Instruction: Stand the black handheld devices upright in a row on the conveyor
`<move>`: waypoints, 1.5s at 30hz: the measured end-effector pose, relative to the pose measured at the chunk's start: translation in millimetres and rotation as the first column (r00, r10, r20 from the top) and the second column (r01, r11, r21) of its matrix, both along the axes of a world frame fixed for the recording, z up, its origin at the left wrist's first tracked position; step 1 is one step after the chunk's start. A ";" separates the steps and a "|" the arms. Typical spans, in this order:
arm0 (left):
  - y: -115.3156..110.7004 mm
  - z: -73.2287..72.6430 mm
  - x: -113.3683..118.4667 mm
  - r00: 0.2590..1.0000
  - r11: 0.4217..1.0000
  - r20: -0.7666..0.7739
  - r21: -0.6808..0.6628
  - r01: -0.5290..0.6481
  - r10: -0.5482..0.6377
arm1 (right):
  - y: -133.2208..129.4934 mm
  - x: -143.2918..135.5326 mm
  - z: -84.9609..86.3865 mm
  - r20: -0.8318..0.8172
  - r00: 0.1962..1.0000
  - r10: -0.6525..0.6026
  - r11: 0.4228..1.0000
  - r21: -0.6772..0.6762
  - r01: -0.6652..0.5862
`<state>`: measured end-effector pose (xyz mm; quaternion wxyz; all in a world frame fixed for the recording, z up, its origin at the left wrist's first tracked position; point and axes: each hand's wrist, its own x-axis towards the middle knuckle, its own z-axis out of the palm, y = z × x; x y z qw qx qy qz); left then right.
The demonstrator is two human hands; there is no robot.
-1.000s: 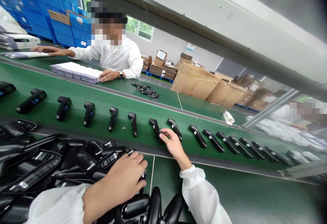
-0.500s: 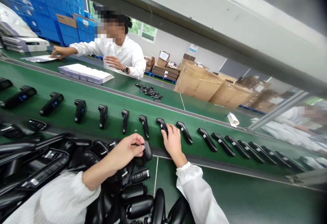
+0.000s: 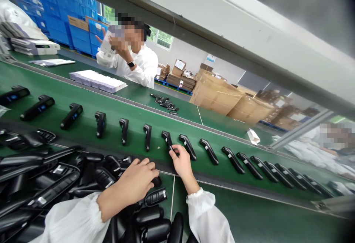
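Observation:
My right hand point(image 3: 181, 162) pinches the lower end of a black angled handheld device point(image 3: 166, 138) between thumb and fingers, on the green conveyor belt point(image 3: 111, 147). My left hand point(image 3: 138, 179) is palm down with fingers bent at the near edge of the belt. Its fingertips are at a dark plastic cover point(image 3: 157, 181), mostly hidden beneath them. Around and under that forearm lies a heap of black plastic covers point(image 3: 154, 232), some with small white labels. More of the angled devices lie in a row along the belt, one of them point(image 3: 209, 151) just right of my right hand.
Across the belt a person in white point(image 3: 141, 65) holds up a pale box. White-and-grey boxes point(image 3: 97, 81) and a small pile of black parts point(image 3: 165, 103) lie on the far table. A beam point(image 3: 222, 43) crosses overhead. Blue crates point(image 3: 52, 6) and cartons point(image 3: 216, 91) stand behind.
The row of devices has shifted right. My right hand has gone from one device to its left neighbour. My left hand has turned palm down and lowered. The person opposite has raised a box.

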<state>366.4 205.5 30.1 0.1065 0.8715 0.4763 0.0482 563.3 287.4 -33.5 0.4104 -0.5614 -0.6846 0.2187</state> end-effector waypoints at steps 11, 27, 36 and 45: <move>19.7 16.9 -24.9 0.833 0.953 0.466 -0.180 -0.242 0.299 | 29.5 -10.9 10.0 0.352 0.922 -0.163 0.985 0.105 0.134; 18.8 10.7 -35.3 0.950 0.982 0.253 -0.009 -0.188 0.185 | 4.6 -25.9 43.1 0.060 0.985 0.162 0.981 -0.118 -0.155; 10.3 7.5 -26.0 0.997 0.996 0.014 -0.045 -0.075 0.075 | 22.3 -22.5 -8.0 0.355 0.933 -0.065 0.998 0.015 0.064; 2.9 14.2 -35.0 0.997 0.974 0.059 -0.222 -0.043 0.058 | 28.8 4.1 9.5 0.283 0.959 0.004 1.000 0.027 -0.012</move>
